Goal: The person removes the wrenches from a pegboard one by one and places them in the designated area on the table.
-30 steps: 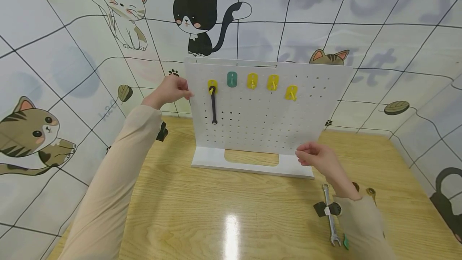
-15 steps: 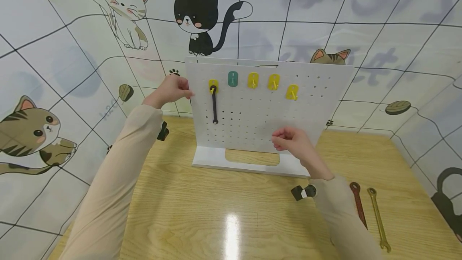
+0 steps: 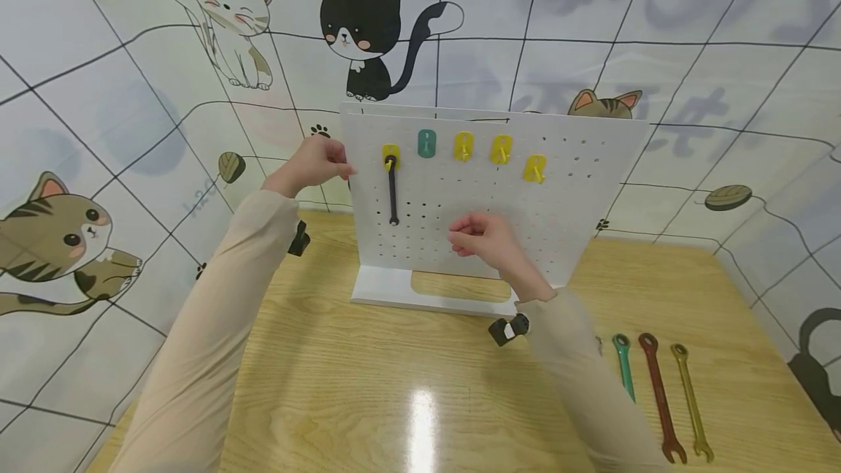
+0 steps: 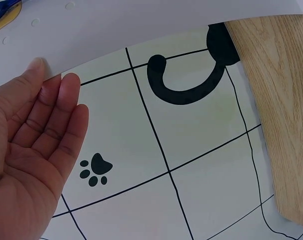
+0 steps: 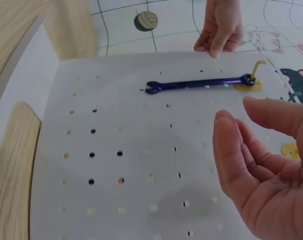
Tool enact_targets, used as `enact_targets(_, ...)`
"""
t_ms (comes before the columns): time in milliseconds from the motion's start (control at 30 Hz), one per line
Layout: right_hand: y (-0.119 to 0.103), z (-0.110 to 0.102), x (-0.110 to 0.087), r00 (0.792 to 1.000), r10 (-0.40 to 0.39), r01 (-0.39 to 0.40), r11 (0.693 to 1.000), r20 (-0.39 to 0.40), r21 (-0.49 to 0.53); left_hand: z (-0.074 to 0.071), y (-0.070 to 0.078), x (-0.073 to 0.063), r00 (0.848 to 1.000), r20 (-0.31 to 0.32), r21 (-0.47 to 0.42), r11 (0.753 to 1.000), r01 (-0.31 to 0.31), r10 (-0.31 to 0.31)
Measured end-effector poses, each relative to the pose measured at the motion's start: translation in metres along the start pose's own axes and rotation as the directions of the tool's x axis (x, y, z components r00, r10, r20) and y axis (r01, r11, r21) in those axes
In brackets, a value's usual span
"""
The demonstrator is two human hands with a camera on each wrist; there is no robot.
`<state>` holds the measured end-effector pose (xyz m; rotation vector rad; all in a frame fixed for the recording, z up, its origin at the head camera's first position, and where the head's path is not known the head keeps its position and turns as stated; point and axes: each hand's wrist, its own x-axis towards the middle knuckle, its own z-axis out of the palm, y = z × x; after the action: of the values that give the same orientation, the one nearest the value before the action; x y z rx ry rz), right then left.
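A white pegboard (image 3: 565, 203) stands on its base on the table. My left hand (image 3: 317, 163) pinches its left edge, thumb on the front face and fingers at the edge in the left wrist view (image 4: 46, 130). A dark blue combination wrench (image 3: 393, 195) hangs by its ring end from a yellow hook (image 3: 390, 150) at the upper left. In front of the board's lower middle is my right hand (image 3: 489, 239), holding nothing; the right wrist view shows a gap between its thumb and loosely bent fingers (image 5: 231, 145). Right of the wrench sits a green hook (image 3: 426, 143), then several more yellow hooks (image 3: 463, 144).
On the table's right side lie a green wrench (image 3: 624, 367), a red-brown wrench (image 3: 660, 393) and a gold wrench (image 3: 691, 400). The right sleeve (image 3: 578, 356) hides part of the green one. A cat-print wall covering (image 3: 499, 6) rises behind the board.
My right hand has moved left and upward from the board's lower right corner to its middle, uncovering wrenches on the table. My left hand keeps its grip on the edge.
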<state>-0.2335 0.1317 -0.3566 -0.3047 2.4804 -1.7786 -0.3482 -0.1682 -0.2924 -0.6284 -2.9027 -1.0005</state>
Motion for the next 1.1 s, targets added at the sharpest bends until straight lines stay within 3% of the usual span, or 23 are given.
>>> enact_targets(300,-0.008,0.024,0.024,1.000,0.001,-0.001,1.000,-0.017,0.023,0.000,0.002,-0.001,1.000,-0.006,0.006,1.000,-0.009,0.009)
enact_targets(667,-0.012,0.053,0.053,0.990,-0.028,0.041,0.995,-0.138,0.091,0.000,0.002,-0.001,1.000,-0.009,0.003,1.000,-0.009,0.009)
enact_targets(833,-0.017,0.070,0.061,0.971,-0.059,0.080,0.993,-0.230,0.083,0.000,0.000,-0.001,1.000,-0.011,0.002,1.000,-0.010,0.010)
enact_targets(1100,-0.022,0.092,0.069,0.921,-0.068,0.090,0.995,-0.384,0.038,0.001,-0.001,0.000,1.000,-0.018,0.004,1.000,-0.015,0.015)
